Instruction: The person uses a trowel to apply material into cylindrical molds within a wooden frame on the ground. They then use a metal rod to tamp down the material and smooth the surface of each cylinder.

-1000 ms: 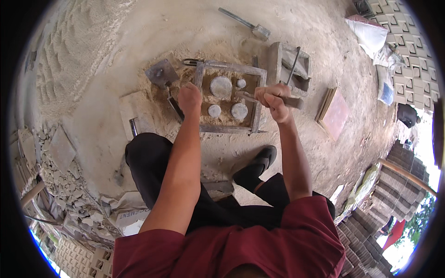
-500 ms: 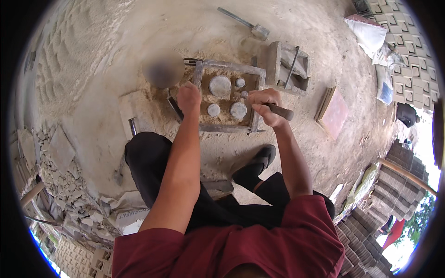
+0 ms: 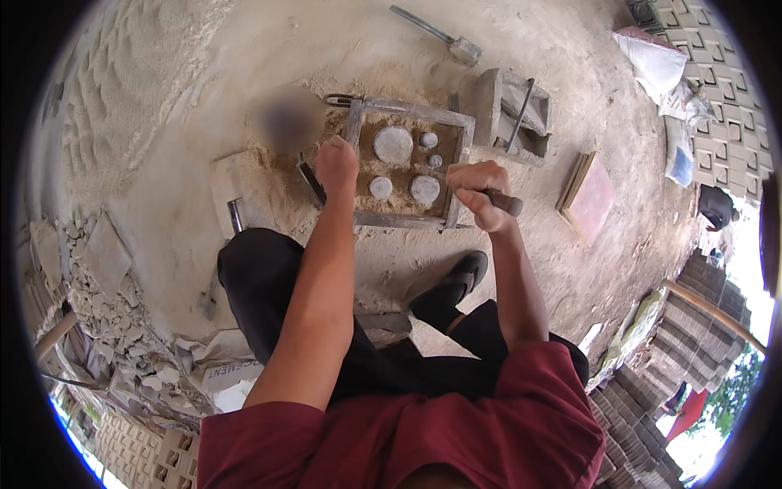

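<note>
On the ground in front of me lies a rectangular frame [image 3: 415,109] with sandy material inside. Several pale round discs of different sizes sit in it, the largest disc [image 3: 393,145] toward the upper left. My left hand [image 3: 336,165] is closed over the frame's left wall. In my right hand [image 3: 482,191], at the frame's right wall, is a small tool with a brown wooden handle [image 3: 505,203]. Its thin working end points left, close to the smallest disc [image 3: 436,160] and a lower-right disc [image 3: 424,189]. My fingers partly hide the tool.
Right of the frame stands a grey box [image 3: 489,110] with a bar across it. A long-handled mallet-like tool [image 3: 466,50] lies beyond. Flat boards [image 3: 588,200] lie at right, a dark flat bar [image 3: 310,184] beside my left hand. A dark blurred shape [image 3: 287,122] cannot be made out.
My right hand and its tool have drawn slightly toward me and to the right against the frame. My left hand stays at the left wall. The whole view has shifted a little.
</note>
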`<state>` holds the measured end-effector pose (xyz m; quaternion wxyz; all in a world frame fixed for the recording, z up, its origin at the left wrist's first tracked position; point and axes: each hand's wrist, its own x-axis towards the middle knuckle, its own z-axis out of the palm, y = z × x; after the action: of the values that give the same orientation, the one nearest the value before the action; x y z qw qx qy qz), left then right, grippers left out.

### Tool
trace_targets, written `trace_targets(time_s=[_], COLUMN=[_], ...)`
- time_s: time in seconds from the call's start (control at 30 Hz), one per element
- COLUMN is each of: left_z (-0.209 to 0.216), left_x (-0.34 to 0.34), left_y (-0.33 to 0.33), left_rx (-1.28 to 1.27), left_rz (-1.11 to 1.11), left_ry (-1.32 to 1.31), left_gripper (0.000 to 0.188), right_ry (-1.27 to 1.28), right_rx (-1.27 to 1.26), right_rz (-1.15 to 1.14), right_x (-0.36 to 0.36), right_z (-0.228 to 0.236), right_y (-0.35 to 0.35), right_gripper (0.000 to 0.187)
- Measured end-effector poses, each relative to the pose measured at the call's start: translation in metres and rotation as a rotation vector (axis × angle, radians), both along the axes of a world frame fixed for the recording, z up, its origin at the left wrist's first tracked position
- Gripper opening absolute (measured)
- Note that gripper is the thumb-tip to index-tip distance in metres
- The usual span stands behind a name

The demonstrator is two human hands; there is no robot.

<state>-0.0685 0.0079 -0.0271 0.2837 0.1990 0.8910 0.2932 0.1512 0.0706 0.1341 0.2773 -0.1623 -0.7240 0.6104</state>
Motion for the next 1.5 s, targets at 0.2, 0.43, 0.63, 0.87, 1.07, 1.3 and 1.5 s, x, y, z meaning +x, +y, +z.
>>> trace_targets(time_s=[0.2,0.43,0.63,0.87,1.07,1.3,1.5], left_z=[-0.007,0.005,0.012,0.004,0.009,0.010,0.016], left_x=[0.000,0.007,-0.003,-0.001,0.001,0.000,0.001], left_y=[-0.006,-0.002,-0.005,-0.004,-0.004,-0.001,0.001], left_rx=[-0.033,-0.078,-0.059,-0.035,-0.031,-0.022,-0.042], left_rz=[0.043,-0.128,0.051,0.063,0.062,0.038,0.056], left_ry=[0.036,0.111,0.032,0.030,0.038,-0.006,-0.069], left_gripper=[0.053,0.051,0.051,0.052,0.053,0.054,0.051], right_ry=[-0.055,-0.121,0.135,0.266,0.177,-0.051,-0.256], right_rx=[0.003,0.020,-0.141,-0.233,-0.323,-0.154,0.039], right_rz=[-0.114,-0.394,-0.644,-0.710,-0.445,-0.163,0.154], right_x=[-0.004,-0.020,-0.054,-0.070,-0.090,-0.110,-0.101], right_z=[-0.008,-0.028,-0.037,-0.023,-0.022,-0.014,0.000], right_y=[-0.002,-0.002,-0.007,0.013,0.048,0.062,0.091], right_gripper=[0.023,0.027,0.030,0.037,0.033,0.032,0.028])
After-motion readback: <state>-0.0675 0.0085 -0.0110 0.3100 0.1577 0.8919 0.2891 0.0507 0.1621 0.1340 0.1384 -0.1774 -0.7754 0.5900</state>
